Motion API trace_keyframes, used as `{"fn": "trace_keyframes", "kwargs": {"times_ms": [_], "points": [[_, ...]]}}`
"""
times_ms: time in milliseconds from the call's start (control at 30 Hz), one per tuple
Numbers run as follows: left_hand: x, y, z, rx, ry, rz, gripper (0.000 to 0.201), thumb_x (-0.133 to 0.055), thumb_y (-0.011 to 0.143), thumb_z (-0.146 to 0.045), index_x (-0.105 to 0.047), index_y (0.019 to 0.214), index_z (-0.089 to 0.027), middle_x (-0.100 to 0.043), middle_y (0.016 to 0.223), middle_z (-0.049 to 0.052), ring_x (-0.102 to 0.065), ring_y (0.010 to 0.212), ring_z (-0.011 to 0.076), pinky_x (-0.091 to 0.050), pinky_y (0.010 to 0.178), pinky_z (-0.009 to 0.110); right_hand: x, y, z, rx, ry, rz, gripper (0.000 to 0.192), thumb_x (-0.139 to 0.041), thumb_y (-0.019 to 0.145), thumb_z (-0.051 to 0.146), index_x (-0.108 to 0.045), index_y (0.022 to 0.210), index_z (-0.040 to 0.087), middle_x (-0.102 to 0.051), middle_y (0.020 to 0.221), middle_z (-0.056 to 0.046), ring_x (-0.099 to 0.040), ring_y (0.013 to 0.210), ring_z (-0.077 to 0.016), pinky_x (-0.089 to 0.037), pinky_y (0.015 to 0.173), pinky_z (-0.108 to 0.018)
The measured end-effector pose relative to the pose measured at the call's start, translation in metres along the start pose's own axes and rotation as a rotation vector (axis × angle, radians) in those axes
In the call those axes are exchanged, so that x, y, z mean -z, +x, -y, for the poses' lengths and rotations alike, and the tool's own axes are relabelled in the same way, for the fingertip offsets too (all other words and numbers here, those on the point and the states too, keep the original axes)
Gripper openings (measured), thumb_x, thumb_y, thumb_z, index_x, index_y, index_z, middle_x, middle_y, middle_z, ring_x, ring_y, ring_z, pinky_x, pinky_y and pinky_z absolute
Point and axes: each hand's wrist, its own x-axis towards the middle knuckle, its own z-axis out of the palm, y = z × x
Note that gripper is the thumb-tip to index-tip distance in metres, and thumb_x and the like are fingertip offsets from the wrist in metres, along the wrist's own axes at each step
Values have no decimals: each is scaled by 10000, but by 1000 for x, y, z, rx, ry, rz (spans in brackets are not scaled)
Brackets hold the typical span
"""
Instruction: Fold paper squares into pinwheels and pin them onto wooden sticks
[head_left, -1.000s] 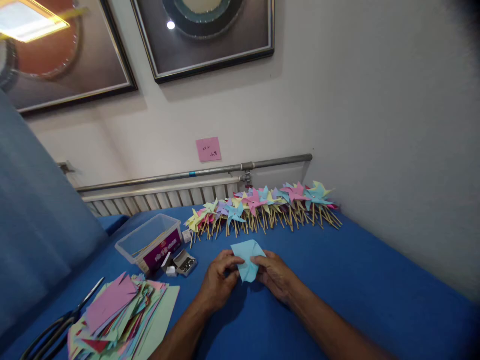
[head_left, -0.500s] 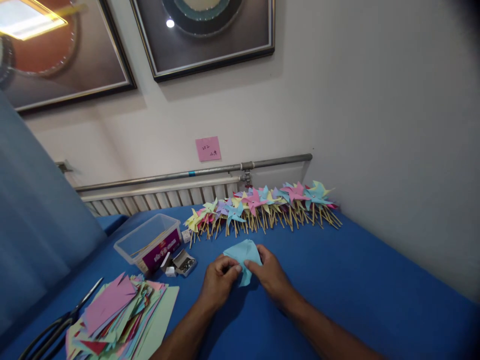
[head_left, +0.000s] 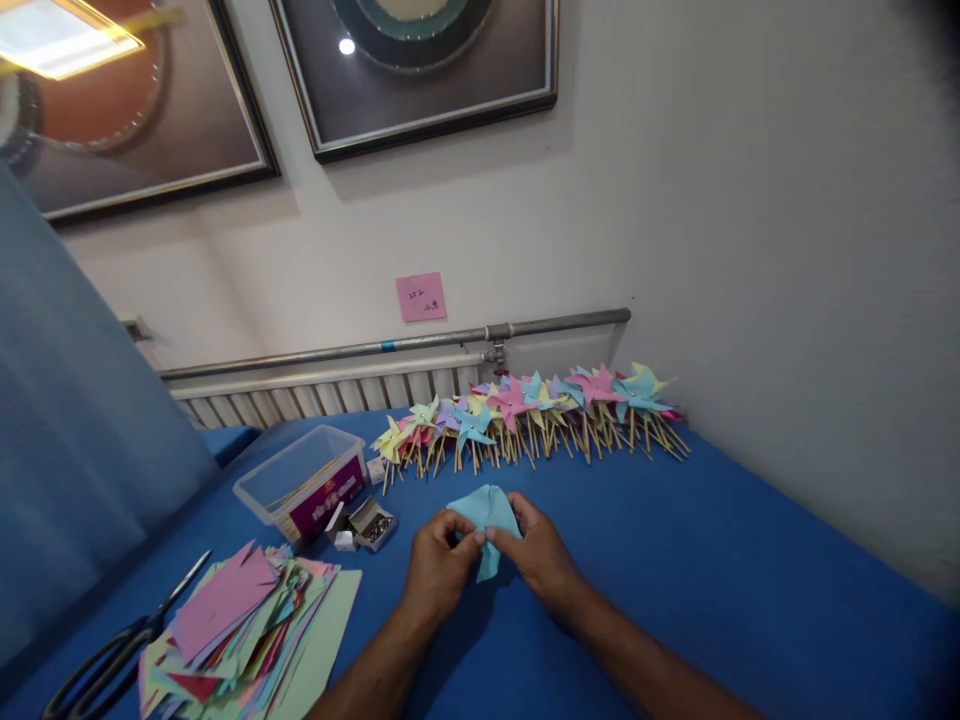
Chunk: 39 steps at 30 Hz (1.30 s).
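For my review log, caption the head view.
Left hand and right hand hold blue paper before a row of pinwheels.

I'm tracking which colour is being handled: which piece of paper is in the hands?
The blue piece, pinched by the left hand and right hand; the pieces in the pile lie beside the scissors.

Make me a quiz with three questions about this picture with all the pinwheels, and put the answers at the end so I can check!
1. Pick one: the left hand and right hand are holding
A) the clear box
B) light blue paper
C) yellow paper

2. True or false: in the picture, the scissors lie to the left of the pile of coloured paper.

3. Fill in the colour: the note on the wall is ____.

Key: 1. B; 2. true; 3. pink
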Motion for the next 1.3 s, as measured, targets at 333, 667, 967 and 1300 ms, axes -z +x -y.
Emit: {"fn": "trace_keyframes", "kwargs": {"times_ms": [333,667,967,1300], "points": [[-1,0,5,37,65,-15,246,-694,727,-396,-607,653,-178,-499,568,-45,-425,547,112,-318,537,238,-3,-1,5,-21,-11,24,208,-675,730,289,-606,910,212,-619,792,28,-579,752,-173,-465,699,-281],[-1,-4,1,-100,150,-51,190,-680,750,-281,-612,611,-170,-566,654,-12,-497,640,134,-364,632,248,-2,-2,4,2,-95,5,160,-603,747,274,-610,894,211,-621,789,17,-575,749,-181,-465,683,-286],[-1,-4,-1,-67,167,-21,184,-666,755,-253,-592,606,-176,-559,633,-21,-494,615,129,-355,611,248,-1,0,-1,14,-127,-6,182,-594,748,235,-617,927,216,-649,800,11,-591,753,-182,-481,691,-283],[13,1,-5,36,123,-174,246,-703,755,-372,-653,885,-168,-572,631,-36,-545,610,155,-392,597,258,5,0,1,10,-201,-11,204,-595,787,236,-611,988,210,-676,836,0,-628,764,-190,-486,685,-292]]}}
